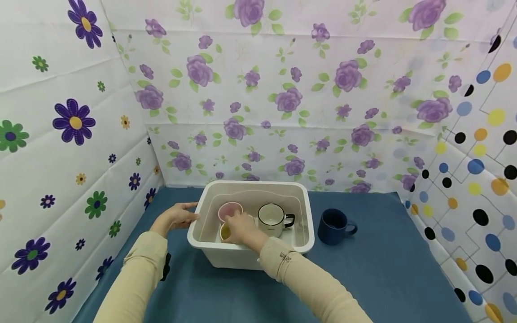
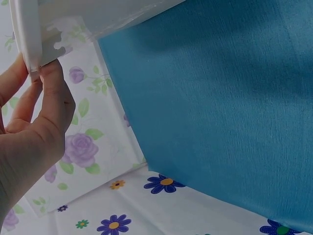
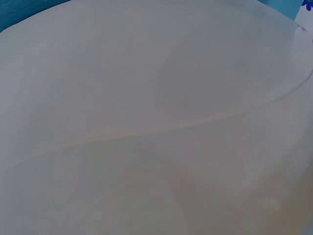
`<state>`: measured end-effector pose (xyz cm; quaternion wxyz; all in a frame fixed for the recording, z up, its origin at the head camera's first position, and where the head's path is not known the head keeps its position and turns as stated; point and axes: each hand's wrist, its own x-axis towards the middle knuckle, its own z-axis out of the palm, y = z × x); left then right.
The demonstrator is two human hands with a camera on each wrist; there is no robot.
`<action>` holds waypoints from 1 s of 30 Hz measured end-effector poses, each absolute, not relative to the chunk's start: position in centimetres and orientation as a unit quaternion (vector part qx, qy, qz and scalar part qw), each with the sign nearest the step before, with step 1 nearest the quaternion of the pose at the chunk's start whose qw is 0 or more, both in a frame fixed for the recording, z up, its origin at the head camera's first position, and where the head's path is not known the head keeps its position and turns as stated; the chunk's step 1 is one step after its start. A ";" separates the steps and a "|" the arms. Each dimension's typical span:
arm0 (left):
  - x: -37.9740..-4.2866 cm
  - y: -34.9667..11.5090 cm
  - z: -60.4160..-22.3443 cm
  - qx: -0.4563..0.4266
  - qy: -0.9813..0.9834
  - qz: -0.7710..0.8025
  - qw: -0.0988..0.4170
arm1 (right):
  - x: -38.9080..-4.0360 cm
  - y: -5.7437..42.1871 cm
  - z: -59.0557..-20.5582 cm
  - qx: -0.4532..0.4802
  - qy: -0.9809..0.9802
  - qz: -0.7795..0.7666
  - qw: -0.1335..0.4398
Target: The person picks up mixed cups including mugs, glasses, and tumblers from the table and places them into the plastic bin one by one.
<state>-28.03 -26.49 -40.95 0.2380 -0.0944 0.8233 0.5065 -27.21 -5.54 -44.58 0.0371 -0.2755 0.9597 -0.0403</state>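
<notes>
Steady the plastic tub (image 1: 230,258) by its nine-o'clock rim, pinched in the left hand (image 1: 177,217), and handle the yellow cup (image 1: 224,231), gripped in the right hand (image 1: 244,230) inside at eight, clear of the pink cup (image 1: 229,209).

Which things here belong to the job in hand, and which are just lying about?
Likely part of the job:
white bin, left hand pinching its rim
pink cup and yellow cup, right hand at them
white mug inside the bin
perhaps the blue mug standing outside it

Only setting:
blue tablecloth
flowered backdrop
</notes>
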 end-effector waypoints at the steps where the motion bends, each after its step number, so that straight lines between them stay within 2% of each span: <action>1: -27.9 -26.5 -41.0 -0.097 0.822 0.508 0.238 | -27.2 -5.7 -44.8 -0.277 0.960 -0.036 0.036; 8: -27.7 -26.6 -41.4 -0.100 0.822 0.508 0.235 | -27.4 -6.2 -45.7 -0.288 0.954 -0.064 0.060; 18: -27.8 -26.3 -41.7 -0.107 0.821 0.510 0.231 | -28.2 -6.2 -47.2 -0.350 0.936 -0.009 0.042; 24: -28.3 -25.8 -41.4 -0.114 0.822 0.508 0.230 | -29.0 -6.5 -47.4 -0.350 0.935 0.044 0.047; 30: -28.4 -26.3 -41.4 -0.122 0.827 0.499 0.229 | -29.2 -6.9 -47.4 -0.355 0.933 0.027 0.063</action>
